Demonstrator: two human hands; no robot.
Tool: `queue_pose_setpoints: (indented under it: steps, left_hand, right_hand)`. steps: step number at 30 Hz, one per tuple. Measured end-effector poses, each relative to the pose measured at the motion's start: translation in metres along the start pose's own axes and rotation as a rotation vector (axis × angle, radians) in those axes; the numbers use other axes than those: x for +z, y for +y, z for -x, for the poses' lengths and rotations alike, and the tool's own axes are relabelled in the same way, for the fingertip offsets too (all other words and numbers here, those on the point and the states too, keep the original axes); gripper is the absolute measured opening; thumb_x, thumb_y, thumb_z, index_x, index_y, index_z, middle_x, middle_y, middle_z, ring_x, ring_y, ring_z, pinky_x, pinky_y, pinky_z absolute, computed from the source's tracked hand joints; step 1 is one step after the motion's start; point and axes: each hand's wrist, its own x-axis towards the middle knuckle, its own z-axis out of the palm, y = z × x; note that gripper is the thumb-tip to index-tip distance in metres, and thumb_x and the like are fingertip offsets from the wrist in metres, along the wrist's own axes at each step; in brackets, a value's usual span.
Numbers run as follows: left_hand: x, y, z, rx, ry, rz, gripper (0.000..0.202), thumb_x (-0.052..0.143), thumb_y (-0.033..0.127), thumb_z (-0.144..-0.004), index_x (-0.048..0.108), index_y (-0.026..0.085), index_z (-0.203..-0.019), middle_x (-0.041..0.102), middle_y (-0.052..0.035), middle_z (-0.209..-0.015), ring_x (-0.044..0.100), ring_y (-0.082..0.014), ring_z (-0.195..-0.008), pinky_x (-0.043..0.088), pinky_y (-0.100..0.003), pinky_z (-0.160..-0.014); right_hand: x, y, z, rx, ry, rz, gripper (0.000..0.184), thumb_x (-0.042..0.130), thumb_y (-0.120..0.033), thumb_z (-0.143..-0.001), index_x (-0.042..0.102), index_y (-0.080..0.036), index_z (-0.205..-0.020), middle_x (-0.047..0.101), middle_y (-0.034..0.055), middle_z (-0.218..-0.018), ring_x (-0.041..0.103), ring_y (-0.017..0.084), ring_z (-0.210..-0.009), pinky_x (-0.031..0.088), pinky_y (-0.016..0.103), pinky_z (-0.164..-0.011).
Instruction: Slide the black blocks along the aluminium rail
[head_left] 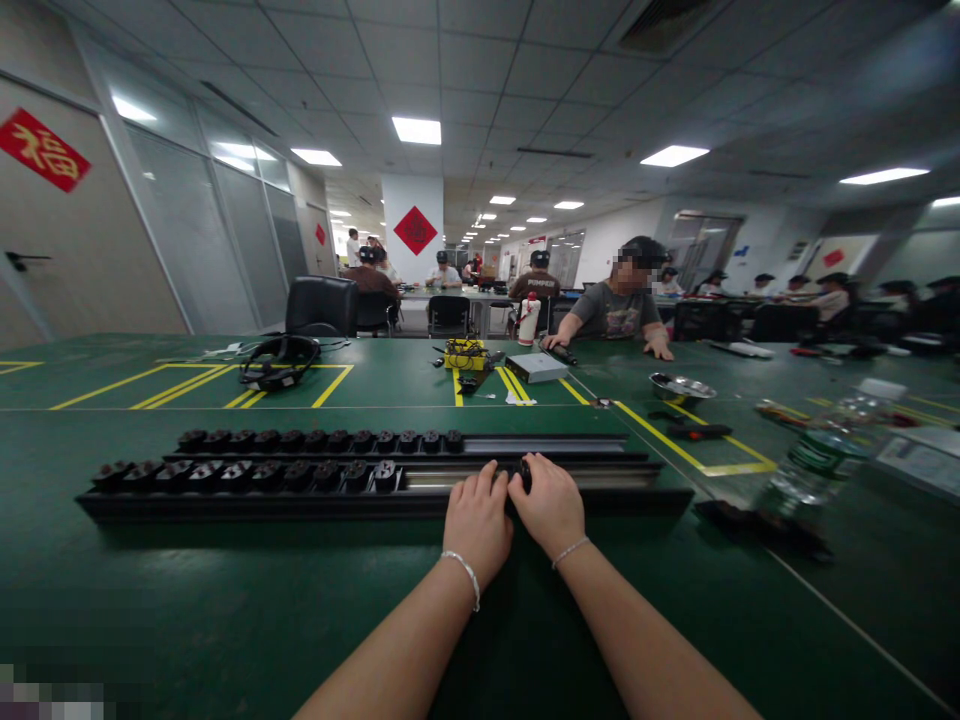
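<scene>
Two long black rails lie side by side across the green table. Each carries a row of several round black socket modules along its left half. My left hand and my right hand rest close together on the near rail. Both have their fingers curled over a single black module sitting in the rail's channel. The module is mostly hidden by my fingers. Each wrist wears a thin bracelet.
A clear water bottle lies at the right beside a black object. Further back are a metal bowl, a black headset, a yellow part and a white box. A person sits at the table's far side.
</scene>
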Motion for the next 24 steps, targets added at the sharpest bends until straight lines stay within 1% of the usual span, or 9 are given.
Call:
queue_pose_setpoints:
  steps: [4,10,19,24]
  left_hand:
    - [0.0002,0.0000,0.0000,-0.007,0.001,0.004,0.048,0.046,0.020,-0.075,0.044,0.022,-0.123,0.041,-0.0052,-0.135,0.042,-0.0219,-0.112,0.033,-0.037,-0.093]
    - [0.0014,-0.0002,-0.0002,-0.007,0.005,-0.001,0.047,0.046,0.020,-0.075,0.045,0.023,-0.122,0.042,-0.0050,-0.133,0.043,-0.0214,-0.112,0.033,-0.037,-0.093]
    - [0.0011,-0.0009,-0.0004,-0.010,-0.002,-0.010,0.047,0.048,0.022,-0.075,0.044,0.024,-0.122,0.042,-0.0045,-0.133,0.043,-0.0214,-0.111,0.032,-0.037,-0.093]
    - [0.0020,-0.0010,-0.0005,-0.002,0.000,-0.016,0.047,0.048,0.022,-0.075,0.044,0.024,-0.122,0.042,-0.0049,-0.133,0.042,-0.0216,-0.111,0.033,-0.037,-0.092]
  right_hand:
    - [-0.0013,-0.0004,-0.0001,0.004,-0.013,0.013,0.036,0.043,-0.025,-0.076,0.063,-0.007,-0.099,0.065,0.0137,-0.101,0.057,0.021,-0.100,0.037,0.031,-0.092]
    - [0.0005,0.0003,0.0002,-0.003,-0.003,0.011,0.034,0.043,-0.025,-0.077,0.064,-0.008,-0.098,0.065,0.0137,-0.101,0.057,0.022,-0.101,0.037,0.033,-0.092]
    - [0.0017,0.0011,0.0002,-0.006,0.008,0.000,0.034,0.044,-0.025,-0.076,0.063,-0.007,-0.098,0.066,0.0139,-0.099,0.057,0.022,-0.100,0.037,0.033,-0.092]
    - [0.0028,0.0021,0.0004,-0.005,0.019,-0.011,0.033,0.044,-0.025,-0.075,0.063,-0.009,-0.097,0.066,0.0135,-0.098,0.057,0.022,-0.098,0.038,0.033,-0.091]
